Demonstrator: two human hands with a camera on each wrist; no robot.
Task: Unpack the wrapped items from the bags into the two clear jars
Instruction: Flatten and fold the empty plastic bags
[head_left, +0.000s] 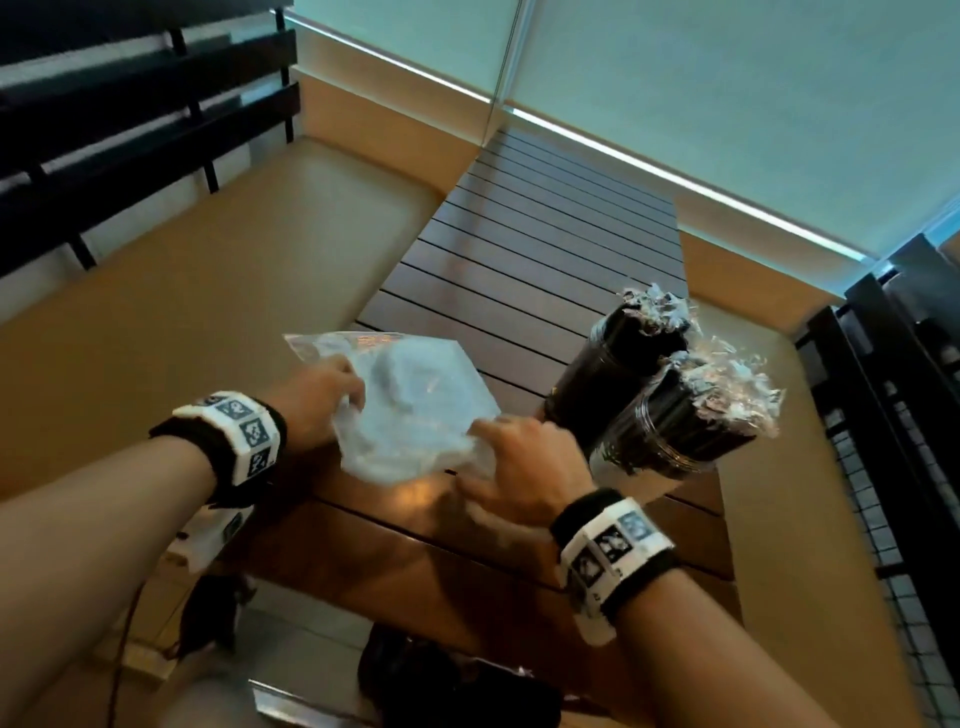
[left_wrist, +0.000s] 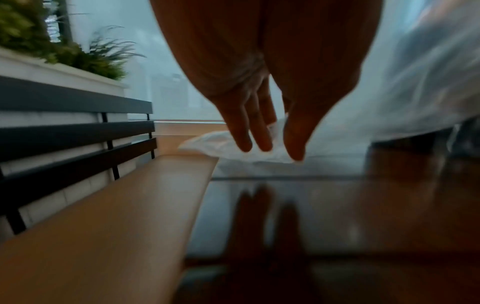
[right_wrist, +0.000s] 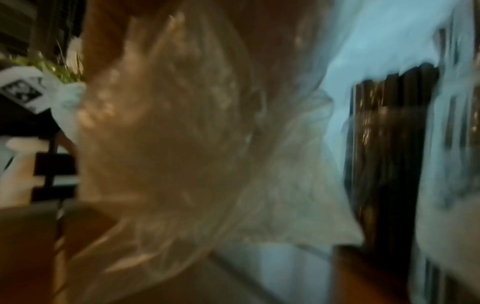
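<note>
A crumpled clear plastic bag (head_left: 415, 410) is held over the near part of the slatted wooden table (head_left: 519, 249), between both hands; what it contains cannot be made out. Its left side is met by the left hand (head_left: 319, 402): in the left wrist view the fingers (left_wrist: 241, 131) are seen straight and pointing down beside the thumb, with plastic behind them; whether the plastic is pinched cannot be told. Its lower right corner is covered by the right hand (head_left: 519, 467), fingers spread over the plastic; the grip itself is hidden, and the right wrist view is filled with blurred bag film (right_wrist: 182, 144).

Just right of the bag, two clear jars stand touching each other on the table: a far jar (head_left: 618, 364) and a near jar (head_left: 691, 421). Both are packed with dark wrapped items (head_left: 727, 384), shiny wrapper ends sticking out above the rims.

A tan cushioned bench (head_left: 234, 260) is noted left of the table.
</note>
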